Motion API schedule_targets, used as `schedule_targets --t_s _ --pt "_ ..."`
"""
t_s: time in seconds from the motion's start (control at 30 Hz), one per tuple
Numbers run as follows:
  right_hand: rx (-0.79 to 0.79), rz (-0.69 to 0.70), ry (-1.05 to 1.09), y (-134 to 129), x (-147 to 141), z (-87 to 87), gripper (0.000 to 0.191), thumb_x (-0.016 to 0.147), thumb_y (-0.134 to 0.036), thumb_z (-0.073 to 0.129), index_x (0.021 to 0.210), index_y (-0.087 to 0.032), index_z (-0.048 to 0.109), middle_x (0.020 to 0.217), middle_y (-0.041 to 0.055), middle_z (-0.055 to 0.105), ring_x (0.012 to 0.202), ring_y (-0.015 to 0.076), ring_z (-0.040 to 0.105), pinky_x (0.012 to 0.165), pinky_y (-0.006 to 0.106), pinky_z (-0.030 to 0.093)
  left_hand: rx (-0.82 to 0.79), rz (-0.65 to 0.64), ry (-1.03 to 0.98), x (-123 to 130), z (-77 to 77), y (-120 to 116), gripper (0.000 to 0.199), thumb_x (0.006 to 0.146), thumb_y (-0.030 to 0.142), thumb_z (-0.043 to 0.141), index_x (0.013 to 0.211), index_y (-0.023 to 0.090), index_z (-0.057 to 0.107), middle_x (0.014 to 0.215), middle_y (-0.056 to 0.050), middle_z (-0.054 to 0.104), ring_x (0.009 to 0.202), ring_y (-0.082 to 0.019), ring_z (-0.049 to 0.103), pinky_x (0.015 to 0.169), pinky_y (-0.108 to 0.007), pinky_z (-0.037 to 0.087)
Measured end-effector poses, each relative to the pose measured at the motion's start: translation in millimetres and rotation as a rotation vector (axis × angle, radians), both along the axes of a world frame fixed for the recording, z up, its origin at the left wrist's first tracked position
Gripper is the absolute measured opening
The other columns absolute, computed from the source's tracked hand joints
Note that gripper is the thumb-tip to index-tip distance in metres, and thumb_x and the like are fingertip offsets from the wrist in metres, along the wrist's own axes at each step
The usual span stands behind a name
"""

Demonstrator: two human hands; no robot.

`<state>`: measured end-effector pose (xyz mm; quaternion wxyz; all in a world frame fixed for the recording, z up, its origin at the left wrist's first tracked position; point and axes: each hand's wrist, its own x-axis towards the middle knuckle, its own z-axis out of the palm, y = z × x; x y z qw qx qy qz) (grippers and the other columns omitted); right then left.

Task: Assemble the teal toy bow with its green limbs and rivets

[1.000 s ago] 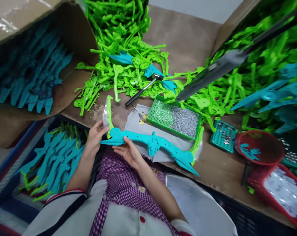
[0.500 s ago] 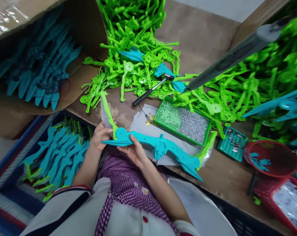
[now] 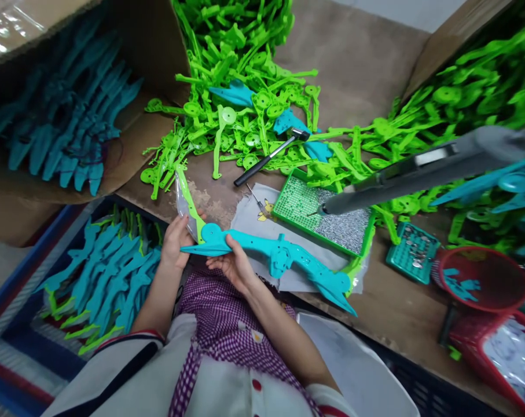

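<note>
Pinching a green plastic limb (image 3: 190, 200), the left hand (image 3: 175, 240) is positioned at the left end of the blue bow-shaped body (image 3: 253, 243), which is clamped by the right hand (image 3: 237, 266), near a green perforated tray (image 3: 297, 200).

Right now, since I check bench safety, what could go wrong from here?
The grey screwdriver shows in front of the green tray; its height is unclear, but contact could spill the metal bits. The hammer leans on loose green pieces, so it may slip if they shift. The left hand and right hand are near one end of the blue piece; its far end might dip.
</note>
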<state>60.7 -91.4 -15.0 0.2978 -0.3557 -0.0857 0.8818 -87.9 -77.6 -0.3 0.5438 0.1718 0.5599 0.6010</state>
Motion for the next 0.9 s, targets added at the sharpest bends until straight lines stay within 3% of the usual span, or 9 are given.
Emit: schedule_targets --t_s 0.2,0.4,0.6,0.8,0.9 --pt "0.023 -0.118 -0.068 -2 -7 2.6 0.046 0.088 -0.054 0.058 0.07 -0.012 0.067 0.06 0.0069 0.069 0.051 0.0123 0.065 0.044 0.017 0.05 0.01 0.062 0.02 5 7.1 8 0.051 0.058 0.054 0.084 0.09 0.017 0.069 0.09 -0.005 0.075 0.09 -0.023 0.072 0.077 -0.03 0.056" --pt "0.024 0.014 -0.03 3 2 4.5 0.045 0.088 -0.058 0.056 0.081 -0.014 0.066 0.066 0.0058 0.071 0.058 0.0147 0.067 0.047 0.021 0.053 -0.003 0.043 0.007 5 2.0 12 0.05 0.061 0.052 0.083 0.093 0.017 0.068 0.088 -0.005 0.074 0.091 -0.023 0.072 0.081 -0.032 0.056" --pt "0.071 -0.115 -0.105 2 0 0.9 0.042 0.083 -0.056 0.062 0.073 -0.016 0.065 0.06 0.004 0.067 0.052 0.0132 0.063 0.046 0.021 0.052 -0.003 0.051 -0.006 8 5.8 12 0.045 0.063 0.047 0.083 0.093 0.017 0.069 0.088 -0.005 0.074 0.09 -0.023 0.072 0.079 -0.031 0.057" --pt "0.069 -0.022 -0.059 6 4 5.4 0.045 0.083 -0.06 0.059 0.08 -0.015 0.066 0.061 0.0036 0.067 0.055 0.0136 0.063 0.04 0.019 0.046 -0.019 0.056 -0.053 10 9.1 18 0.042 0.059 0.045 0.085 0.084 0.016 0.067 0.083 -0.004 0.074 0.079 -0.02 0.071 0.07 -0.028 0.056" --pt "0.057 -0.054 -0.093 5 5 5.1 0.042 0.081 -0.058 0.062 0.079 -0.016 0.065 0.061 0.0025 0.066 0.053 0.0127 0.062 0.039 0.019 0.044 -0.028 0.042 -0.045 12 8.2 16 0.04 0.061 0.045 0.083 0.084 0.016 0.067 0.081 -0.003 0.073 0.079 -0.02 0.071 0.07 -0.028 0.056"
